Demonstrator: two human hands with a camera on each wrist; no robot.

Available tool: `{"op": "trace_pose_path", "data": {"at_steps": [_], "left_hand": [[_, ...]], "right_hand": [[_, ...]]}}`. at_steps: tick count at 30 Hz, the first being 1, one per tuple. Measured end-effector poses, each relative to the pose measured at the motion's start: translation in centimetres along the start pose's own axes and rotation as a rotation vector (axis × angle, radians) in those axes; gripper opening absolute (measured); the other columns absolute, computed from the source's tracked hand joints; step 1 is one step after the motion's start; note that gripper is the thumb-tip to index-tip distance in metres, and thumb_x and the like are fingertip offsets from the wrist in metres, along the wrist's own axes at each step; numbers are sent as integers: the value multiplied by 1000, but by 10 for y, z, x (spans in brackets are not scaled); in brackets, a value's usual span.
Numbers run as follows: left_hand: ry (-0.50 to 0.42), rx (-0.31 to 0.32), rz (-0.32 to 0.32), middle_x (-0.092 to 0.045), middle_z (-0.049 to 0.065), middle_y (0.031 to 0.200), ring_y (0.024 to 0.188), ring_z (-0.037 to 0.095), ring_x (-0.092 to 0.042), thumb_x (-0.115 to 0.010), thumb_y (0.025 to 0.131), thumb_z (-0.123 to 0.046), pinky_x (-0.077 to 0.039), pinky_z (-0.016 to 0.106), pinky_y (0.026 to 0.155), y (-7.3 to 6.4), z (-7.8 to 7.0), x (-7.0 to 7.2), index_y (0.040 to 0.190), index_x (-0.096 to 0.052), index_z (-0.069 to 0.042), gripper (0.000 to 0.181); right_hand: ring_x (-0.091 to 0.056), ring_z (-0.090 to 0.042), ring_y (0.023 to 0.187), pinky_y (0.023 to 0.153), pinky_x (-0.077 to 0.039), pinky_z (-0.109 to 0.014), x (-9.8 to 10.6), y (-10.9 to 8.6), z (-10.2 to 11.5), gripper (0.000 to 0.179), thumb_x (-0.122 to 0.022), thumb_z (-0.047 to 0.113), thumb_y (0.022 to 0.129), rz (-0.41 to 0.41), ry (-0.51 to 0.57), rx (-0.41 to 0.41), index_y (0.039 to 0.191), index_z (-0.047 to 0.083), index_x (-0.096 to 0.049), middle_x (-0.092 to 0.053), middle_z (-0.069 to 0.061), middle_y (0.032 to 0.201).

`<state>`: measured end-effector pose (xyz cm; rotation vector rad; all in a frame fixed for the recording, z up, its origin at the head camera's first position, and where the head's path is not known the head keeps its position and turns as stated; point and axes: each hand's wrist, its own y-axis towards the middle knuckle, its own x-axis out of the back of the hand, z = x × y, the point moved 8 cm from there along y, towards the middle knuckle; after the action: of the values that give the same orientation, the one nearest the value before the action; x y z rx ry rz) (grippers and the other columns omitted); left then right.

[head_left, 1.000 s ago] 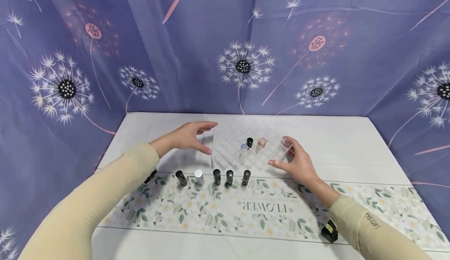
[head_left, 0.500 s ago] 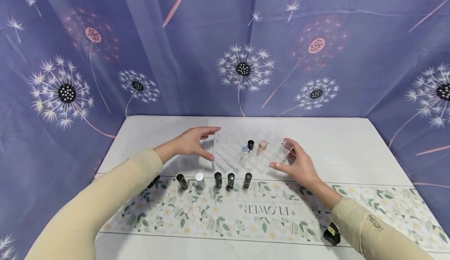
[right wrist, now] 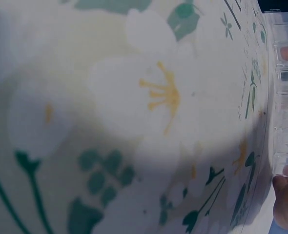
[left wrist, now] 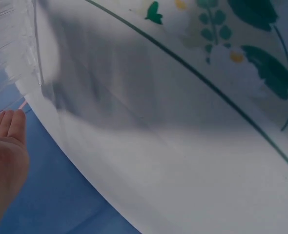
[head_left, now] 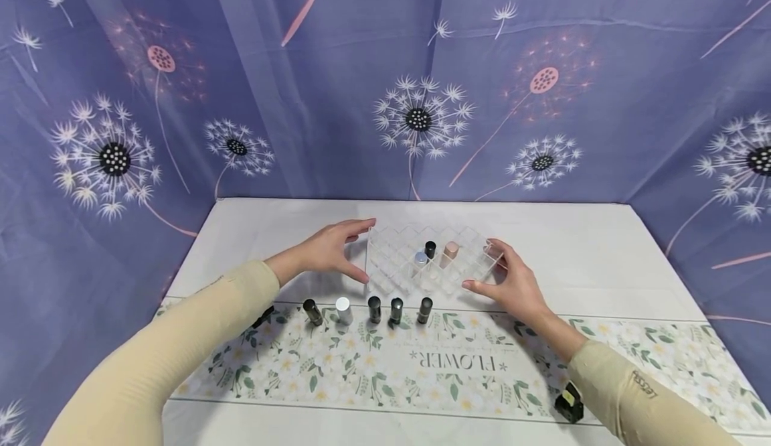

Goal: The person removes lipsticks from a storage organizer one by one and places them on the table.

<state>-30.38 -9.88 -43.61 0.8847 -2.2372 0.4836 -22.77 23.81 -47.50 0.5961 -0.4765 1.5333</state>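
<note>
A clear acrylic lipstick organizer (head_left: 391, 258) with diamond-shaped compartments lies between my two hands. Upright inside it are a black-capped lipstick (head_left: 430, 250), a silver-blue-topped tube (head_left: 420, 258) and a pink one (head_left: 450, 252). At the organizer's left end is my left hand (head_left: 328, 248), fingers fairly straight and thumb at the near corner. The left wrist view shows straight fingers (left wrist: 17, 126) right by the clear wall. My right hand (head_left: 512, 282) grips the other end, thumb in front and bent fingers around the far corner.
Several black tubes (head_left: 375, 310) and a silver tube (head_left: 344, 311) stand in a row in front of the organizer. A floral runner (head_left: 337, 365) crosses the white table (head_left: 578, 252). A purple dandelion curtain (head_left: 337, 98) closes off the back and sides.
My left thumb has come down and in to the organizer's near left corner. My right hand has kept its place at the other end. The head view has shifted slightly.
</note>
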Motion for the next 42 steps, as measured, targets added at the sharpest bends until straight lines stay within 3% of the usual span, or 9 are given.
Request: {"op": "trace_pose_path", "data": {"at_steps": [12, 27, 42], "left_hand": [[-77, 35, 11, -33, 14, 172, 154, 38, -41, -100, 76, -33, -36, 47, 128, 0, 11, -7, 172, -23, -11, 125], [-164, 50, -28, -34, 13, 172, 156, 34, -39, -101, 76, -26, -35, 43, 129, -1, 23, -15, 171, -25, -9, 122], [-284, 66, -30, -33, 15, 172, 157, 34, -36, -98, 79, -16, -33, 41, 130, 1, 22, -20, 171, -23, -8, 119]], "right_hand": [[-50, -50, 143, 121, -43, -58, 0, 0, -1, 106, -94, 34, 84, -4, 2, -1, 166, 5, -32, -50, -28, 154], [-52, -50, 141, 120, -44, -58, 0, 0, -1, 106, -95, 34, 84, -11, -18, 2, 165, 6, -33, -51, -27, 154], [-50, -50, 143, 122, -43, -57, 0, -1, 0, 104, -94, 31, 85, -6, -3, 9, 164, 4, -33, -51, -27, 153]]}}
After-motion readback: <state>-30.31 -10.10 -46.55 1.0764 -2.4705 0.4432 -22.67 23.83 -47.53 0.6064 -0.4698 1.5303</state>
